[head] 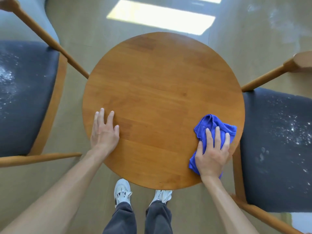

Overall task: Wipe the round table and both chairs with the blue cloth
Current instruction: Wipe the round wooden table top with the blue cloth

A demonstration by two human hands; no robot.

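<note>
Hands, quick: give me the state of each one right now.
Left hand: open, flat on the round table, holding nothing.
Right hand: open, straight fingers pressing the blue cloth onto the table.

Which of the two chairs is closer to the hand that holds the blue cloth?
The chair on the person's right. The right hand presses the blue cloth on the table edge beside its seat. The left chair is across the table.
</note>
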